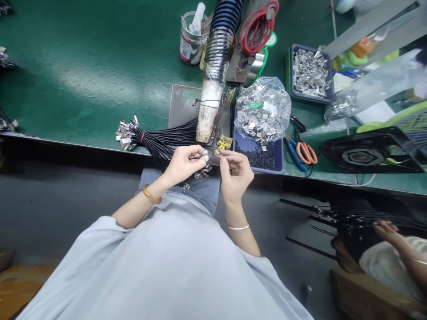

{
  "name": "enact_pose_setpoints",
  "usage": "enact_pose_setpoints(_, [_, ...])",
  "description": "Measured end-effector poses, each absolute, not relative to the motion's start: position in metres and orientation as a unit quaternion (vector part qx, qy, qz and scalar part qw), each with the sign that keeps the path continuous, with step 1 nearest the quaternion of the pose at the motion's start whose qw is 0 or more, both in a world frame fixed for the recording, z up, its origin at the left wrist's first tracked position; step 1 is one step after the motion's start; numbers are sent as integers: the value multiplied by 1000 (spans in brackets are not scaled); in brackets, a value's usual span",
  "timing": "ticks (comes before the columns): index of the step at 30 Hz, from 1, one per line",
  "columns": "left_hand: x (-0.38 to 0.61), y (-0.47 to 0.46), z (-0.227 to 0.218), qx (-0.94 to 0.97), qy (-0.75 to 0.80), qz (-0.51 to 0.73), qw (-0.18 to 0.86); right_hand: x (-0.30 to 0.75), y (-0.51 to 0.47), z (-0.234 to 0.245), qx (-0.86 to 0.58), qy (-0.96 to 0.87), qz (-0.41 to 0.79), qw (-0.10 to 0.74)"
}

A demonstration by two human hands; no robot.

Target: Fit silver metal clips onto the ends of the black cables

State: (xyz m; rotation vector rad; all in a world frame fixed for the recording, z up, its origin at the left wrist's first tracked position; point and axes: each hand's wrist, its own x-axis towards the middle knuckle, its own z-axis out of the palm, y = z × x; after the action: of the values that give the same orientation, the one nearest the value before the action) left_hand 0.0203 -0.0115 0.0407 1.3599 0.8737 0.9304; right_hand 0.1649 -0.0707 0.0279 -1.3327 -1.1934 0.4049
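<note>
Between thumb and fingertips, my left hand [187,163] pinches the end of a thin black cable, just past the table's front edge. My right hand [236,172] is closed on a small metal connector [217,152], close to the left fingertips. Left of them lies a bundle of black cables [163,137] with silver connector ends, tied with a red band. More metal connector ends hang below my hands, above my lap. A yellow sponge-like piece [224,142] sits just behind my right fingers, near the tip of a soldering iron whose tip is partly hidden.
A wrapped extraction hose [213,84] comes down in front of me. On the right are a purple tray [279,155] of small black parts, a plastic bag of metal connectors [263,109], blue pliers [296,156], orange-handled scissors [307,153] and a black fan [370,151]. A co-worker's hand [387,230] shows lower right.
</note>
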Motion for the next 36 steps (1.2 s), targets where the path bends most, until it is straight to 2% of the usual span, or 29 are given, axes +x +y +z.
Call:
enact_pose_setpoints(12, [26,-10,38,585,412,430,551,166,-62,22,-529,-659,8,535])
enact_pose_setpoints(36, [28,-16,42,558,451,440,540,168,-62,19,-524,-699,-39,486])
